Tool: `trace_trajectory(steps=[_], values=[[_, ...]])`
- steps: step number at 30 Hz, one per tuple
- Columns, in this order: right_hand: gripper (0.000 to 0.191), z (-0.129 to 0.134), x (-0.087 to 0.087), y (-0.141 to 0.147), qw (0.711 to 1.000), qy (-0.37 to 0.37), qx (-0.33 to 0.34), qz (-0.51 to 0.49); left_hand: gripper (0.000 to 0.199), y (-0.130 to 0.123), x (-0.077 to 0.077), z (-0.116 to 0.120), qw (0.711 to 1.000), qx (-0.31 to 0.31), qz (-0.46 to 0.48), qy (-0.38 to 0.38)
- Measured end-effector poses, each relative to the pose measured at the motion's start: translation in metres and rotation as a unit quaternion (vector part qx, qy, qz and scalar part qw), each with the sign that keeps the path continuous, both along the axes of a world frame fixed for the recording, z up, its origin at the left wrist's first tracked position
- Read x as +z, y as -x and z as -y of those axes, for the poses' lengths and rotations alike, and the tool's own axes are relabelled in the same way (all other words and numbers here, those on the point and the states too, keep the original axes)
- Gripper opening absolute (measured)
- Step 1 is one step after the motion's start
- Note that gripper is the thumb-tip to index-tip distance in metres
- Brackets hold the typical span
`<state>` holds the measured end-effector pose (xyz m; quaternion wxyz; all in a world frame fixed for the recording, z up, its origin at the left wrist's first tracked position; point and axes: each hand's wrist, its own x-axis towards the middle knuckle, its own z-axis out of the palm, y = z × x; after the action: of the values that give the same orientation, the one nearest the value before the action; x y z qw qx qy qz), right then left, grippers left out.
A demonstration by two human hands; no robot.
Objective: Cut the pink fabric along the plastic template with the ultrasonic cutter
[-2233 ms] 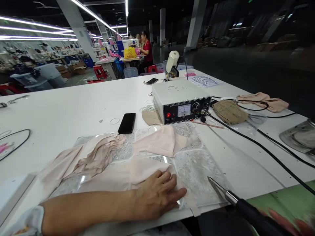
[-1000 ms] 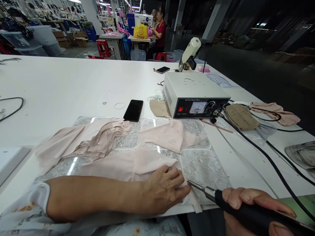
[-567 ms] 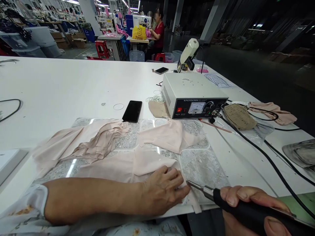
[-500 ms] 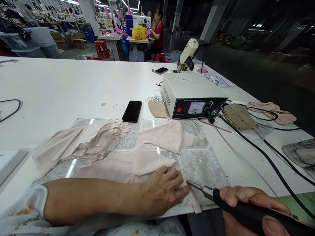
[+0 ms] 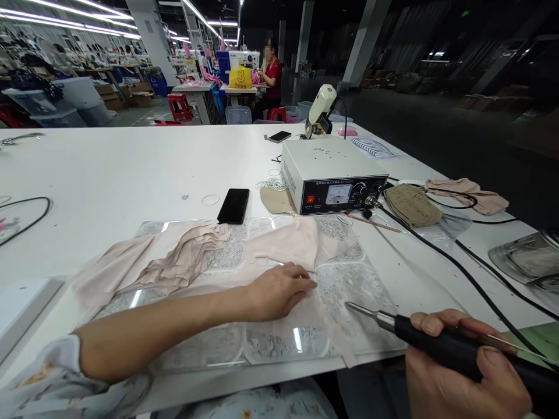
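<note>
My left hand (image 5: 277, 293) is over a thin pale-pink fabric piece (image 5: 301, 320), fingers bent and closed on it; thumb and fingertips are partly hidden. A narrow strip of the fabric hangs toward the table's near edge. My right hand (image 5: 463, 361) grips a black-handled ultrasonic cutter (image 5: 437, 343) with a slim metal tip, pointing left above a clear sheet over a grey stone-patterned mat (image 5: 358, 291). Tip and fabric are apart. A thin metal strip shows along the handle. Stacked pink fabric pieces (image 5: 179, 256) lie at left; another fabric piece (image 5: 288, 241) lies beyond my left hand.
Behind the mat stand an ultrasonic control box (image 5: 336, 160) and a black phone (image 5: 234, 205). The black cable (image 5: 441, 253) runs along the right, near brown card patterns (image 5: 413, 205) and a glass jar (image 5: 528, 259). A person in red (image 5: 273, 75) sits at a far sewing machine.
My left hand has moved away from me with the fabric, baring the mat's near side. The cutter has drawn back to the right from my left fingers. The view has tilted up slightly.
</note>
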<state>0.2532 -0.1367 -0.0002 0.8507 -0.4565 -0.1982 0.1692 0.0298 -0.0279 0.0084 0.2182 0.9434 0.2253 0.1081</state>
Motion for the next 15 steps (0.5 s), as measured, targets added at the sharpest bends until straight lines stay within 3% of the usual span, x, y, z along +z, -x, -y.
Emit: trace_trajectory(steps=[7,8,13,15], values=[[0.023,0.006,-0.009,-0.003,0.999,0.02,0.037,-0.016,0.003,-0.025,-0.004,-0.01,0.998,-0.013,-0.062,0.022],[0.028,0.011,-0.012,-0.004,0.998,0.036,0.046,-0.011,0.007,-0.027,-0.003,-0.01,0.997,-0.013,-0.063,0.03],[0.053,0.051,-0.049,-0.018,0.975,0.181,0.127,0.033,0.012,-0.024,0.015,-0.016,0.992,0.004,-0.059,0.108],[0.042,0.068,-0.067,-0.017,0.938,0.267,0.217,0.051,0.01,-0.019,0.024,-0.02,0.987,0.01,-0.052,0.149]])
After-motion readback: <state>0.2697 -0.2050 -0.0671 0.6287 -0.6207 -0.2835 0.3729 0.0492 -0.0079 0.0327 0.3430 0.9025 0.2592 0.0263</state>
